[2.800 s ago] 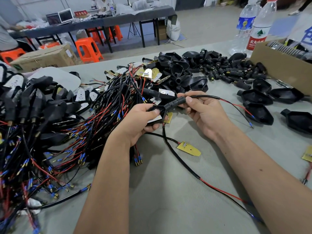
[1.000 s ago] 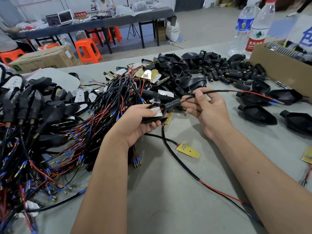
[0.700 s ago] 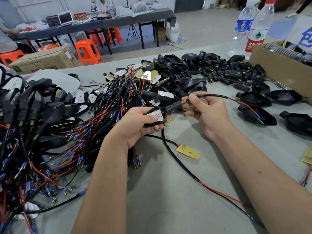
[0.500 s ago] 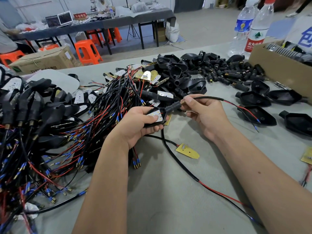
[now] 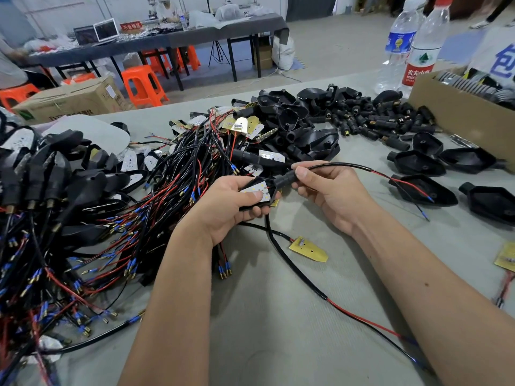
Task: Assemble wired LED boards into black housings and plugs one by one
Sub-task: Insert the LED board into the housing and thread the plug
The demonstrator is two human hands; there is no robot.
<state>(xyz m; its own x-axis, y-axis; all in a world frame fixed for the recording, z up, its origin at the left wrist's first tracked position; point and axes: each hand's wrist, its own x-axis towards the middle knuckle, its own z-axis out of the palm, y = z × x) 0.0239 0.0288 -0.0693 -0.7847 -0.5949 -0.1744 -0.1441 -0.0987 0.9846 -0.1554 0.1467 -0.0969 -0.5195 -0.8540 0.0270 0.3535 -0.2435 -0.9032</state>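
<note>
**Seating the plug on the housing neck: go slow**

While the left hand (image 5: 228, 203) grips the black plastic housing (image 5: 257, 200) with the white LED board (image 5: 257, 190) sitting in it, thumb pressing on the board, the right hand (image 5: 331, 190) pinches the small black cylindrical plug (image 5: 284, 179) on the black sheathed cable (image 5: 342, 165), right at the housing's neck, just above the middle of the frame.

My take: keep that thumb flat on the board so it doesn't pop out, and push the plug straight along the cable line, not at an angle. Looks like the red and black leads (image 5: 409, 188) trail off to the right over the spare black housings (image 5: 423, 188), so I'd watch they don't snag there. Can't tell if the plug is fully seated yet. Give it a light tug afterwards to check.
</note>
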